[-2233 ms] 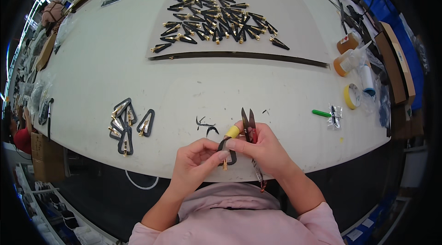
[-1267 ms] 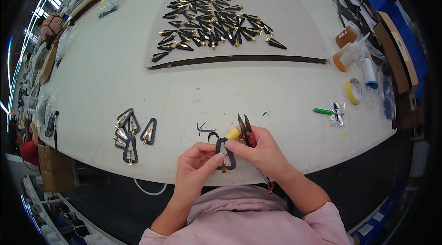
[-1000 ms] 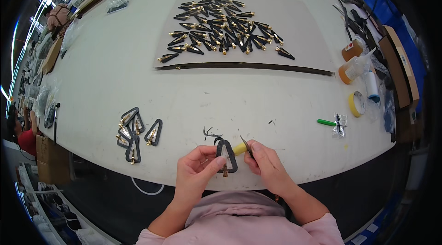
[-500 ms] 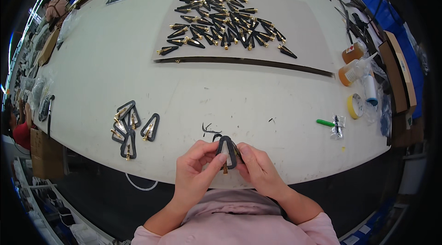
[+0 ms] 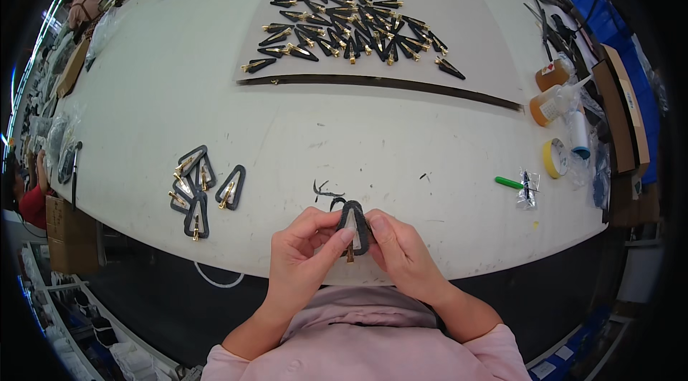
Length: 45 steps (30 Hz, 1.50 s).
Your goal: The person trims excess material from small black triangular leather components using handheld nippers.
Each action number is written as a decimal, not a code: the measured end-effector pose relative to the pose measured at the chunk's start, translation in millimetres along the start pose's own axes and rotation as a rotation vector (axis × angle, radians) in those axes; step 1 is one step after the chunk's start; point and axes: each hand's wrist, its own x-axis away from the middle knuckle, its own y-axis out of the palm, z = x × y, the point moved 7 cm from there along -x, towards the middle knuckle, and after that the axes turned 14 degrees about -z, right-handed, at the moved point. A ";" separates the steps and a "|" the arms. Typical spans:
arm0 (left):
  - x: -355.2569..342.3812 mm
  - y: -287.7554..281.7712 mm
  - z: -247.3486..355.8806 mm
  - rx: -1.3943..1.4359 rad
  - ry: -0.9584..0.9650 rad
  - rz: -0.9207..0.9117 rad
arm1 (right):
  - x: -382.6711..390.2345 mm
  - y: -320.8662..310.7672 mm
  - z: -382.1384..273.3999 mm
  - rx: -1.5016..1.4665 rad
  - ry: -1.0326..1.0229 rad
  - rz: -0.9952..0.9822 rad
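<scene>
Triangular clip (image 5: 361, 238) near the tabletop's (image 5: 451, 152) front edge
Left hand (image 5: 304, 246) pinches it, thumb on its face, seemingly for steadiness; right hand (image 5: 403, 248) meets its right side, its own grip impossible to tell.

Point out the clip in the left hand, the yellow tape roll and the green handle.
Clip (image 5: 362, 235), head view: right side of its dark frame.
Yellow tape roll (image 5: 550, 158), head view: its yellow left part.
Green handle (image 5: 509, 182), head view: middle of its length.
</scene>
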 end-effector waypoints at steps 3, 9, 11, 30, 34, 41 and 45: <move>0.1 -0.7 0.6 -0.008 0.013 -0.004 | -0.5 0.5 -1.4 -0.005 0.004 0.000; -1.0 0.8 1.5 -0.019 0.012 -0.001 | -1.8 0.8 4.5 0.001 -0.020 0.013; -1.3 0.7 0.9 -0.019 0.009 0.004 | -2.4 0.0 2.0 0.006 -0.049 0.020; 3.0 2.2 -0.6 -0.003 0.022 0.060 | -2.0 -1.0 3.7 0.090 -0.035 0.067; 2.7 2.6 -0.8 -0.003 0.006 0.065 | -2.5 -2.3 6.9 0.090 -0.043 0.077; 2.8 1.4 -1.7 0.018 0.055 0.048 | -4.1 -2.3 6.4 0.107 -0.064 0.086; 3.7 -0.1 -4.8 0.047 0.039 0.053 | -4.5 -2.7 10.7 0.100 -0.051 0.092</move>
